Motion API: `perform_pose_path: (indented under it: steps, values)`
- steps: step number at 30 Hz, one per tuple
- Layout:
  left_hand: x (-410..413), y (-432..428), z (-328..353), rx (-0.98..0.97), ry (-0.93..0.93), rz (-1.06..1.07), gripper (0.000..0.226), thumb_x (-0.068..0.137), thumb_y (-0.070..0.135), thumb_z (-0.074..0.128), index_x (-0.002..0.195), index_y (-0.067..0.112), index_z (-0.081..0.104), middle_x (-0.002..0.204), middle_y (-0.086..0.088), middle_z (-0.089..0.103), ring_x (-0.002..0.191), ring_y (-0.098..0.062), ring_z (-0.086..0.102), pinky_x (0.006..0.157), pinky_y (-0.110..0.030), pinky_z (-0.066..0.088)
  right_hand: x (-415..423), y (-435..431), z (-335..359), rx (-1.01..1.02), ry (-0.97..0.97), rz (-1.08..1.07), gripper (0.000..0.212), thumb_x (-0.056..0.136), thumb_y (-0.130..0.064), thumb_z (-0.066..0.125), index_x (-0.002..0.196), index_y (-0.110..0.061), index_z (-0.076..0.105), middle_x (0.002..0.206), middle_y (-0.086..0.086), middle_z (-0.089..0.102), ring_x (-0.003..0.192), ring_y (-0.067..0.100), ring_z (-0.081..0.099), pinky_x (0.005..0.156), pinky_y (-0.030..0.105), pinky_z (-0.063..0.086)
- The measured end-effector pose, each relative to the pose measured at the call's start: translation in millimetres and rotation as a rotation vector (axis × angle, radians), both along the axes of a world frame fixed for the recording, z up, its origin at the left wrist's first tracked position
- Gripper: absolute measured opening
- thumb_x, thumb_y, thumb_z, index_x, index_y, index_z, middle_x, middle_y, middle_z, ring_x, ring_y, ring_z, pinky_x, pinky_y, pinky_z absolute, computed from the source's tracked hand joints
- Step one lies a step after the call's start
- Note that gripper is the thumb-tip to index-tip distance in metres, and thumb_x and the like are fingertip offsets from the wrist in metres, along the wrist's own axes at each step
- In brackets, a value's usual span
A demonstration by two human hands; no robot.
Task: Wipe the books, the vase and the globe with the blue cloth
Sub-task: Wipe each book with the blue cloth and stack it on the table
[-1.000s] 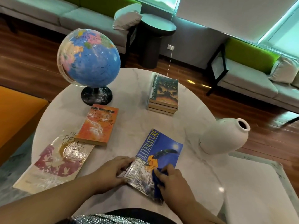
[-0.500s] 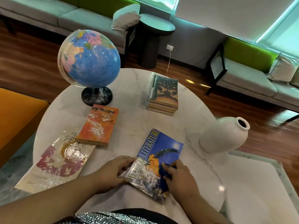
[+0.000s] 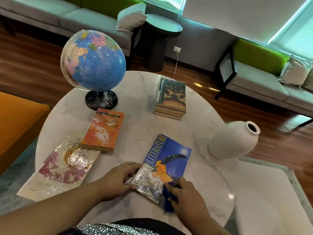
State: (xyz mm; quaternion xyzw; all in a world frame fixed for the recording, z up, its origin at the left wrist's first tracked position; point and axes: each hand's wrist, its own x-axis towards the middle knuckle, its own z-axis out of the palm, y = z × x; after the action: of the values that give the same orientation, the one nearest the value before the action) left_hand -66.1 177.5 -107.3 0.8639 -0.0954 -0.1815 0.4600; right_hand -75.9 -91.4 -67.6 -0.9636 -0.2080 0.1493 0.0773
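blue cloth [image 3: 167, 199] at 6 o'clock, gripped by right hand [image 3: 188, 195] on world literature book [image 3: 167, 158].
left hand [image 3: 118, 178] flat against its spine; three loose books [image 3: 103, 129], one stack [image 3: 171, 97] at 12, one globe [image 3: 94, 61] at 10, one vase [image 3: 233, 141] at 3.

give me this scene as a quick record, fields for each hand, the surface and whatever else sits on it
left hand: rests on the left edge of the blue World Literature paperback
right hand: holds the crumpled blue cloth on that book's near corner
surface: round white marble table
also on table: blue globe on black stand, white ceramic vase, stack of dark paperbacks, orange paperback, pale Peace paperback
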Motion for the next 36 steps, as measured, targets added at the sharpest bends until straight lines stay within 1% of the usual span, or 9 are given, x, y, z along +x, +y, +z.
perform_pose_path:
  steps: [5, 9, 11, 16, 21, 25, 28, 31, 36]
  values:
    - [0, 0, 1, 0.001, 0.007, 0.007, 0.073, 0.08, 0.032, 0.075, 0.133, 0.052, 0.029, 0.128, 0.033, 0.033, 0.113, 0.013, 0.042, 0.09, 0.005, 0.028, 15, -11, 1, 0.033, -0.015, 0.017, 0.043, 0.092, -0.033, 0.055, 0.135, -0.037, 0.051, 0.119, -0.008, 0.048, 0.105, 0.019, 0.048, 0.081, 0.025, 0.043]
    - [-1, 0, 1, 0.006, 0.014, 0.015, 0.073, 0.081, 0.03, 0.075, 0.133, 0.051, 0.029, 0.128, 0.033, 0.032, 0.112, 0.015, 0.041, 0.089, 0.005, 0.028, 6, -9, 2, 0.008, -0.003, 0.09, 0.036, 0.084, -0.035, 0.063, 0.12, -0.035, 0.064, 0.105, -0.009, 0.055, 0.087, 0.02, 0.055, 0.065, 0.026, 0.048]
    - [-1, 0, 1, -0.004, 0.015, 0.017, 0.072, 0.081, 0.029, 0.075, 0.132, 0.052, 0.03, 0.127, 0.034, 0.032, 0.111, 0.017, 0.041, 0.088, 0.005, 0.029, 1, -5, 3, 0.012, 0.007, 0.199, 0.037, 0.076, -0.037, 0.067, 0.114, -0.038, 0.067, 0.099, -0.011, 0.055, 0.079, 0.017, 0.057, 0.057, 0.02, 0.04]
    - [1, -1, 2, -0.01, 0.025, 0.009, 0.073, 0.081, 0.026, 0.075, 0.133, 0.05, 0.031, 0.127, 0.035, 0.032, 0.11, 0.014, 0.042, 0.087, 0.003, 0.032, 22, -6, 10, 0.011, -0.03, 0.084, 0.041, 0.096, -0.031, 0.051, 0.137, -0.037, 0.049, 0.127, -0.01, 0.044, 0.109, 0.021, 0.044, 0.086, 0.026, 0.042]
    - [0, 1, 1, 0.009, -0.002, 0.007, 0.072, 0.081, 0.029, 0.075, 0.133, 0.051, 0.03, 0.125, 0.035, 0.033, 0.108, 0.021, 0.04, 0.086, 0.004, 0.03, 9, 5, 18, -0.014, -0.007, 0.295, 0.038, 0.092, -0.035, 0.046, 0.128, -0.041, 0.056, 0.117, -0.005, 0.05, 0.103, 0.023, 0.05, 0.076, 0.031, 0.049]
    - [1, 1, 2, 0.011, -0.015, 0.002, 0.072, 0.081, 0.028, 0.075, 0.131, 0.053, 0.03, 0.126, 0.033, 0.035, 0.109, 0.019, 0.041, 0.085, 0.003, 0.032, 26, -3, 9, -0.002, 0.015, 0.191, 0.042, 0.093, -0.03, 0.049, 0.133, -0.041, 0.051, 0.13, -0.008, 0.045, 0.111, 0.024, 0.045, 0.086, 0.031, 0.045]
    - [0, 0, 0, 0.016, -0.005, 0.006, 0.072, 0.081, 0.028, 0.074, 0.134, 0.05, 0.031, 0.126, 0.033, 0.034, 0.108, 0.015, 0.043, 0.085, 0.003, 0.032, 21, -4, 8, 0.008, 0.006, 0.189, 0.043, 0.083, -0.03, 0.055, 0.124, -0.04, 0.06, 0.116, -0.008, 0.053, 0.094, 0.024, 0.054, 0.072, 0.029, 0.051]
    - [0, 1, -2, 0.011, -0.01, 0.013, 0.072, 0.081, 0.029, 0.074, 0.134, 0.05, 0.031, 0.126, 0.035, 0.032, 0.108, 0.022, 0.039, 0.085, 0.004, 0.031, 8, 2, 9, -0.004, -0.01, 0.332, 0.037, 0.069, -0.043, 0.061, 0.105, -0.046, 0.068, 0.092, -0.013, 0.056, 0.079, 0.013, 0.06, 0.053, 0.017, 0.048]
    - [1, 1, -1, 0.002, -0.004, 0.006, 0.072, 0.082, 0.026, 0.074, 0.136, 0.046, 0.032, 0.126, 0.034, 0.031, 0.108, 0.024, 0.038, 0.084, 0.005, 0.03, 23, 2, 9, 0.035, -0.016, 0.22, 0.039, 0.096, -0.036, 0.047, 0.134, -0.042, 0.051, 0.13, -0.009, 0.045, 0.113, 0.022, 0.044, 0.088, 0.029, 0.044]
